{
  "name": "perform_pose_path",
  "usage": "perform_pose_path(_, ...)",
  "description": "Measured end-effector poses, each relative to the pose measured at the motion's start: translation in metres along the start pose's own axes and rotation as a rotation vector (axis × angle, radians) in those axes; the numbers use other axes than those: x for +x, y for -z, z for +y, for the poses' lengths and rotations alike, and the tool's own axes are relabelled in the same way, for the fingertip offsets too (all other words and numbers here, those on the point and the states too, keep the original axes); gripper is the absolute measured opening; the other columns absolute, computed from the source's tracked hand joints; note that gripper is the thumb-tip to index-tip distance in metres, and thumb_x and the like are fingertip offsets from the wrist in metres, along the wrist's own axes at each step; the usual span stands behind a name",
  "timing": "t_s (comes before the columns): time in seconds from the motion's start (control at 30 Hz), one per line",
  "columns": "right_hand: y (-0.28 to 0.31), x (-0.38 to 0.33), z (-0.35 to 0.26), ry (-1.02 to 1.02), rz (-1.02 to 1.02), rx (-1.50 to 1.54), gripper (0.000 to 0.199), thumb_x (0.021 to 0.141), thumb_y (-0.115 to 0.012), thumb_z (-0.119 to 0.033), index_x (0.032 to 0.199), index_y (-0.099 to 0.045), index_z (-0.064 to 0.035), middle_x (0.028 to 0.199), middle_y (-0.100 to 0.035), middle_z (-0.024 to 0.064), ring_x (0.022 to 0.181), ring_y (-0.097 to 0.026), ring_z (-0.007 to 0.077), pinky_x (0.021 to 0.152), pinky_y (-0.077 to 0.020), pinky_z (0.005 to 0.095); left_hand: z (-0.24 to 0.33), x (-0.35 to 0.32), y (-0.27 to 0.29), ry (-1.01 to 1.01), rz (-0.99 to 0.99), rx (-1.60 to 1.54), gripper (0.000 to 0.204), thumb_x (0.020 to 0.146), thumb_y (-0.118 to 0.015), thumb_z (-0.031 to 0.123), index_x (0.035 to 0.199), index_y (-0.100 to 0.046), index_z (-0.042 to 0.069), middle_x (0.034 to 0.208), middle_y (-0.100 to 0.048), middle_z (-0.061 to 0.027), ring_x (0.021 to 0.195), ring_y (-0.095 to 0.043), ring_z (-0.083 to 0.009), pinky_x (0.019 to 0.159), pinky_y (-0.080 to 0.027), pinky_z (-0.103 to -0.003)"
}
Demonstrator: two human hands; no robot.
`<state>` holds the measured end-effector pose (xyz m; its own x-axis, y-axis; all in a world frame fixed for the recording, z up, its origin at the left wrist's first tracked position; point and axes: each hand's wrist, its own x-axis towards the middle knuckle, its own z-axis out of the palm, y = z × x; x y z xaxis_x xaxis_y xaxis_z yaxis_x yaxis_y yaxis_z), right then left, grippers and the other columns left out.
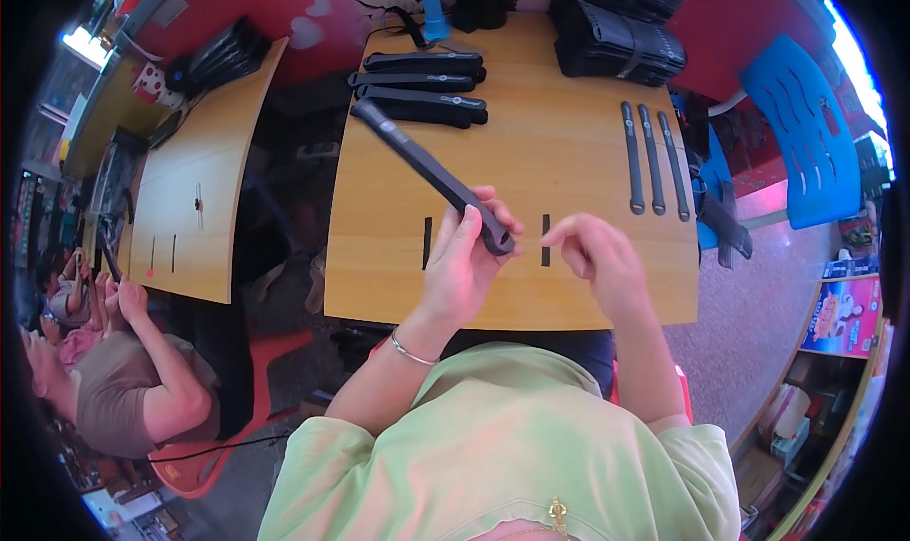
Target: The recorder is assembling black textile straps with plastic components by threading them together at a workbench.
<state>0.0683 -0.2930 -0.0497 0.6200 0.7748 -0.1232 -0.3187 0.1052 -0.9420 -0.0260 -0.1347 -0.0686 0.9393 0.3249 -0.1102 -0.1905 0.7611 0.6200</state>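
Observation:
My left hand (463, 257) is closed around a dark grey strap bundle (417, 155), long and folded flat, with a looped end by my fingers. The bundle slants up and away to the left over the wooden table (379, 290). To its right, my right hand (602, 257) hovers with loosely bent fingers, the index finger out to the left, and nothing visible in it. That fingertip is by a short black strip (546, 241) on the table. A second black strip (427, 243) lies just left of my left hand.
Several strap bundles (422, 81) lie at the far left of the table. Three single straps (666, 167) lie side by side at the right. Wrapped black stacks (621, 44) and a blue fan (433, 15) stand at the back. Another person (142, 380) sits by the left table (194, 209).

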Motion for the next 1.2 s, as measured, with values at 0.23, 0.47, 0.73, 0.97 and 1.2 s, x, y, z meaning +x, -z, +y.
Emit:
perform_pose_path(0.23, -0.027, -0.009, -0.004, 0.456, 0.174, -0.911, 0.049, 0.083, -0.054, 0.002, 0.128, -0.057, -0.0158, 0.066, -0.057, 0.0078, 0.059, -0.058, 0.0161, 0.057, -0.0468, 0.029, 0.002, -0.001, 0.007, -0.092, -0.07, -0.064, 0.037, 0.093, -0.053, 0.004, 0.128, -0.041, 0.006, 0.111, -0.058, -0.0093, 0.112, -0.057, -0.0256, 0.099, -0.048, -0.042)
perform_pose_path(0.47, -0.035, -0.009, 0.007, 0.462, 0.199, -1.01, 0.051, 0.081, -0.058, 0.001, 0.128, -0.056, -0.0173, 0.07, -0.063, 0.0067, 0.064, -0.064, 0.0206, 0.058, -0.0498, 0.0318, -0.003, -0.002, 0.006, -0.14, -0.02, 0.036, 0.039, 0.089, -0.059, 0.002, 0.126, -0.046, 0.005, 0.109, -0.06, -0.0092, 0.107, -0.06, -0.0238, 0.093, -0.053, -0.04)
perform_pose_path(0.73, -0.035, -0.008, 0.011, 0.471, 0.213, -0.986, 0.049, 0.081, -0.059, 0.0, 0.127, -0.054, -0.0171, 0.072, -0.065, 0.0073, 0.066, -0.066, 0.0219, 0.058, -0.0513, 0.0321, -0.007, -0.002, 0.005, -0.223, -0.009, 0.074, 0.039, 0.086, -0.064, 0.003, 0.122, -0.048, 0.005, 0.108, -0.061, -0.0095, 0.107, -0.06, -0.0249, 0.092, -0.053, -0.039)
perform_pose_path(0.97, -0.035, -0.01, 0.01, 0.429, 0.213, -0.988, 0.049, 0.081, -0.06, -0.002, 0.127, -0.053, -0.0168, 0.073, -0.066, 0.0066, 0.066, -0.066, 0.0219, 0.058, -0.0511, 0.0325, -0.01, -0.001, 0.007, -0.253, -0.018, 0.092, 0.039, 0.085, -0.065, 0.002, 0.12, -0.05, 0.007, 0.106, -0.063, -0.0101, 0.107, -0.06, -0.0238, 0.091, -0.053, -0.037)
perform_pose_path(1.2, -0.036, -0.008, 0.014, 0.483, 0.251, -1.016, 0.045, 0.082, -0.061, -0.005, 0.125, -0.055, -0.0164, 0.07, -0.064, 0.0072, 0.062, -0.064, 0.023, 0.054, -0.049, 0.0333, -0.011, -0.002, 0.006, -0.262, 0.0, 0.103, 0.036, 0.085, -0.065, -0.001, 0.118, -0.052, 0.007, 0.103, -0.065, -0.0084, 0.106, -0.06, -0.0224, 0.091, -0.051, -0.036)
